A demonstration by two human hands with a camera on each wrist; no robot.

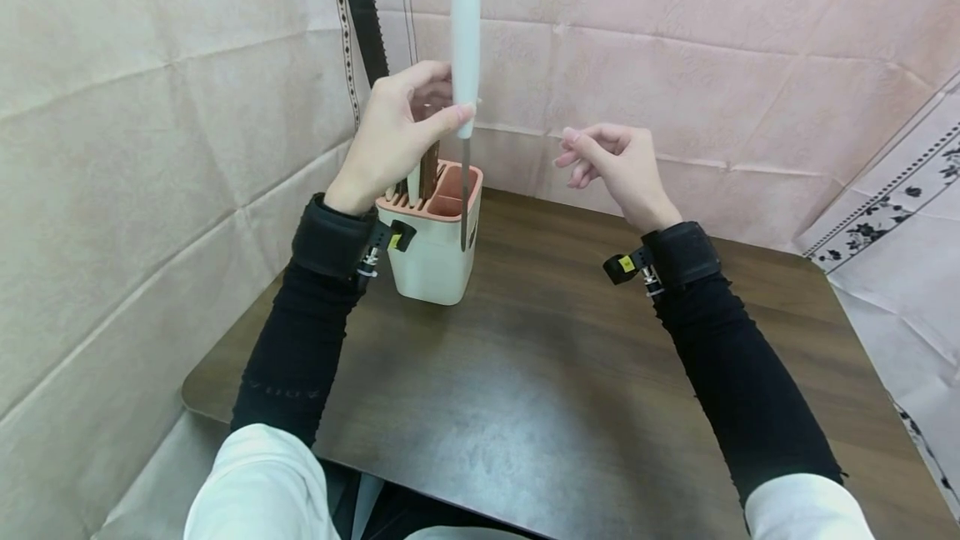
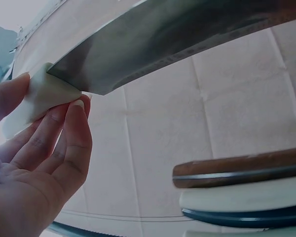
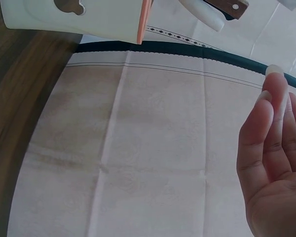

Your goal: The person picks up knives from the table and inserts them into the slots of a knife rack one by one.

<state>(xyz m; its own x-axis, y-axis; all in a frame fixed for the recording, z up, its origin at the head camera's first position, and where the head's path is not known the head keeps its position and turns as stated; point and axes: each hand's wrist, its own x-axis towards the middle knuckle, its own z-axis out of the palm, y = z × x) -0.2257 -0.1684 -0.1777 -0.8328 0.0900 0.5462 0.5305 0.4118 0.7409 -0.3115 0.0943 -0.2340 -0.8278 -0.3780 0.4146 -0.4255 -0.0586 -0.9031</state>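
Note:
My left hand (image 1: 401,127) pinches a kitchen knife (image 1: 466,40) by the lower end of its white handle. The handle points up, and the thin edge-on blade hangs down in front of the knife holder (image 1: 423,257). In the left wrist view the broad steel blade (image 2: 153,42) runs out from the handle, with thumb and fingertips on either side. The holder is pale green with a pink slotted top; several other knives stand in its slots. To the right, my right hand (image 1: 618,169) is raised in the air, fingers loosely bent, with nothing in it.
A brown wooden table (image 1: 570,382) carries the holder near its back left. Cloth-covered walls (image 1: 675,82) rise close behind and at the left. Brown (image 2: 237,168), white and dark knife handles stick up beside the left hand.

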